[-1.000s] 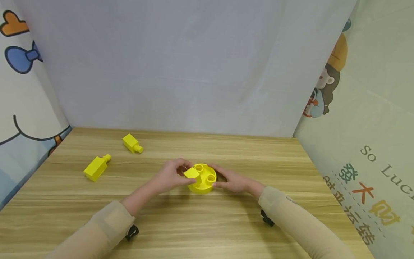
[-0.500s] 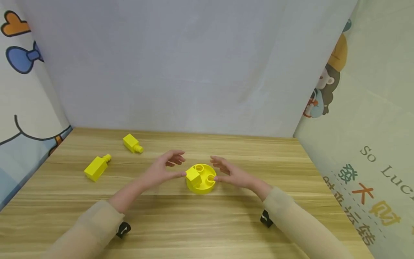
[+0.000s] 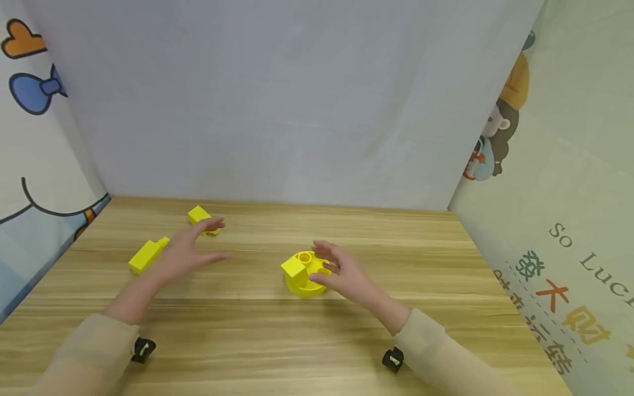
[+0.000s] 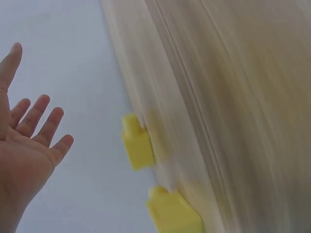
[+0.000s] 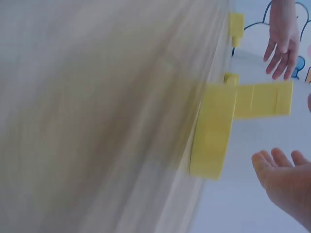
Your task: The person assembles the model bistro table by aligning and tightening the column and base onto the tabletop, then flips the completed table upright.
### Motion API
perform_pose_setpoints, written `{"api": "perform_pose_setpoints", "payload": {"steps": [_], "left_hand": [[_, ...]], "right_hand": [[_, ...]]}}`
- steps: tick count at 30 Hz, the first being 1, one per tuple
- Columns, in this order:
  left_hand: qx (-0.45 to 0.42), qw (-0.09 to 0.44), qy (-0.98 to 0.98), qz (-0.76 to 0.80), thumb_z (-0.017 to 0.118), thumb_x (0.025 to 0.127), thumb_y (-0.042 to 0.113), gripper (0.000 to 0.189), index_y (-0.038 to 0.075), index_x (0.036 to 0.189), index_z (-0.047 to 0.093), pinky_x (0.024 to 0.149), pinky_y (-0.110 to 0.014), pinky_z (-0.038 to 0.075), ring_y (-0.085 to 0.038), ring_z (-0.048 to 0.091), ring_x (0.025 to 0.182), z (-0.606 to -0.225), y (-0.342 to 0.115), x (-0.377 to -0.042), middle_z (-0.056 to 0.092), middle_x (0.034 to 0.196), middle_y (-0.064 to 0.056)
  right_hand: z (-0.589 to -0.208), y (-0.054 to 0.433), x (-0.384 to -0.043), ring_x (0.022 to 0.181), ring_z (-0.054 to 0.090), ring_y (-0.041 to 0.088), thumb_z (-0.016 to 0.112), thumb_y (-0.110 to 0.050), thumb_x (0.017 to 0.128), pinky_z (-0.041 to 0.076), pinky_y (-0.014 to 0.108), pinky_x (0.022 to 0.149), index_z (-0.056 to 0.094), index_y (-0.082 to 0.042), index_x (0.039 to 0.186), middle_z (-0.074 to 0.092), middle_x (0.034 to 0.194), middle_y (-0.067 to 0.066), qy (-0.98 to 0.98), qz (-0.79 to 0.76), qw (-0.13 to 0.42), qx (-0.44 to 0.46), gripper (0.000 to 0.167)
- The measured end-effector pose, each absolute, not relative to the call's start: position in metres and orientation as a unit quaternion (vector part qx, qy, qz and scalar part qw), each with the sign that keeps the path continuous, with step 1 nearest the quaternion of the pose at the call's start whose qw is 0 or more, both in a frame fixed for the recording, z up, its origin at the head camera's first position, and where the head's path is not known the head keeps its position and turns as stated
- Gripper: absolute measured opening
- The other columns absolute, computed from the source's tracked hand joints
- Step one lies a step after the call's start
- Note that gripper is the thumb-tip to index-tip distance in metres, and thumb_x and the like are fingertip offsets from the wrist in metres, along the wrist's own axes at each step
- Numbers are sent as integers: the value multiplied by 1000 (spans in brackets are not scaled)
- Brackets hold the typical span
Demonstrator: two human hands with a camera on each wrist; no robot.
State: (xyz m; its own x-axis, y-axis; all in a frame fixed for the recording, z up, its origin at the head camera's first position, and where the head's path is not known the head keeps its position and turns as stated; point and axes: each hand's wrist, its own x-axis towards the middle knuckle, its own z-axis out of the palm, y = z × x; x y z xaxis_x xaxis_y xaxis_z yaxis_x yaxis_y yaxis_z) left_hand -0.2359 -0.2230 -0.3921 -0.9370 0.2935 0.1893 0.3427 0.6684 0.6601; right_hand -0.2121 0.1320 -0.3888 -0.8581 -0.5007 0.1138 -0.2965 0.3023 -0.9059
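A round yellow base with raised ring sockets lies on the table, and a square yellow block stands upright on its left side. The right wrist view shows that block rising straight from the base. My right hand hovers at the base's right side, fingers relaxed and holding nothing. Further left, my left hand is in the air with fingers spread and nothing in them. It partly covers two loose yellow blocks with round pegs, one nearer and one farther back.
The wooden table ends at a pale hanging cloth at the back. Printed cloths hang at the left and right sides. Each wrist wears a small black device, such as the left one.
My left hand has let go of the upright block and moved left towards the loose blocks. My right hand has come off the base's rim and stays close beside it.
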Motion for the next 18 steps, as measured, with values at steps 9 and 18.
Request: {"api": "perform_pose_setpoints", "payload": {"steps": [9, 18], "left_hand": [[-147, 49, -940, -303, 73, 80, 42, 83, 4, 143, 35, 101, -63, 28, -46, 32, 131, -405, -288, -246, 40, 142, -23], [-154, 36, -948, -276, 78, 77, 32, 87, -5, 141, 32, 95, -67, 29, -53, 33, 123, -422, -348, -253, 39, 136, -32]], "right_hand": [[-395, 99, -196, 126, 46, 36, 75, -11, 80, 39, 49, 103, 41, -1, 137, 48, 137, 18, 807, -565, 42, -164, 68], [-410, 78, -208, 120, 51, 27, 79, -18, 76, 44, 41, 100, 47, -4, 133, 54, 130, 10, 821, -551, 19, -148, 66]]}}
